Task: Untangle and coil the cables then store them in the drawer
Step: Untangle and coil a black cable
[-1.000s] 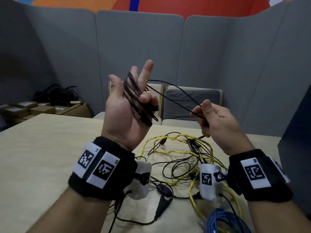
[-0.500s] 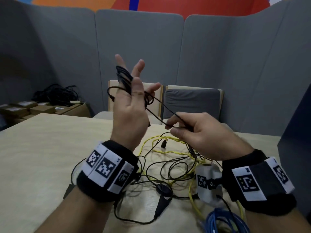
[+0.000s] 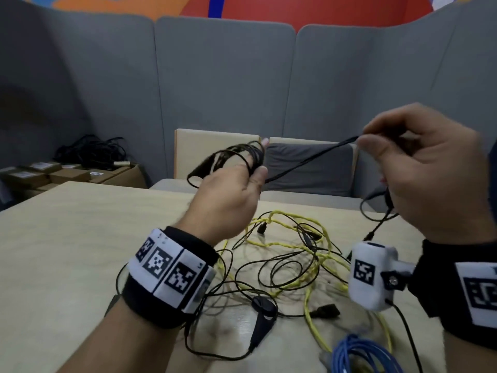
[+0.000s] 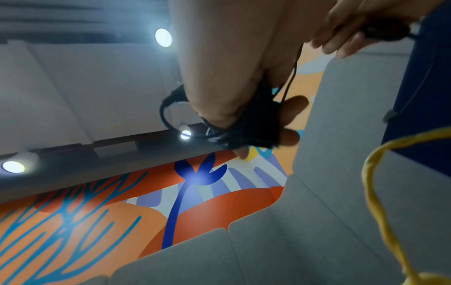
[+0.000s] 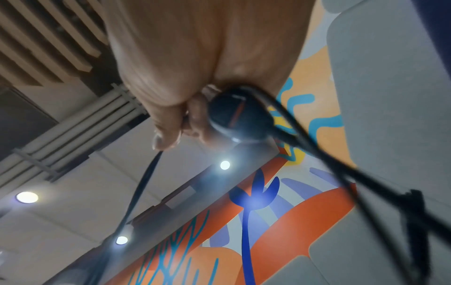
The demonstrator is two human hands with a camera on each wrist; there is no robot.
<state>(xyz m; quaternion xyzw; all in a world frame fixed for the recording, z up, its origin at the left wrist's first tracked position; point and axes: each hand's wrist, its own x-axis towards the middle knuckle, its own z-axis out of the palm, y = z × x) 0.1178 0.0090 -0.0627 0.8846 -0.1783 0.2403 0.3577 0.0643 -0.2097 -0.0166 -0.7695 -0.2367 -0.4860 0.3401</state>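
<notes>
My left hand (image 3: 231,189) is raised above the table with a thin black cable (image 3: 228,157) wound in loops round its fingers; the left wrist view shows the bundle (image 4: 246,127) gripped between thumb and fingers. A taut strand (image 3: 309,160) runs from it up to my right hand (image 3: 419,168), which pinches the strand between thumb and forefinger. In the right wrist view a round black part of the cable (image 5: 234,113) sits against the curled fingers. On the table lies a tangle of yellow cable (image 3: 309,249) and black cables (image 3: 269,273). No drawer is in view.
A blue cable coil (image 3: 363,356) lies at the table's near right edge. The wooden table (image 3: 67,251) has bare surface on the left. Chairs (image 3: 215,146) stand behind it, grey partitions beyond. Cardboard boxes (image 3: 67,173) with black cables sit at far left.
My left hand has dropped and tipped forward with the coil round its fingers. My right hand has swung up and to the right, drawing the strand taut.
</notes>
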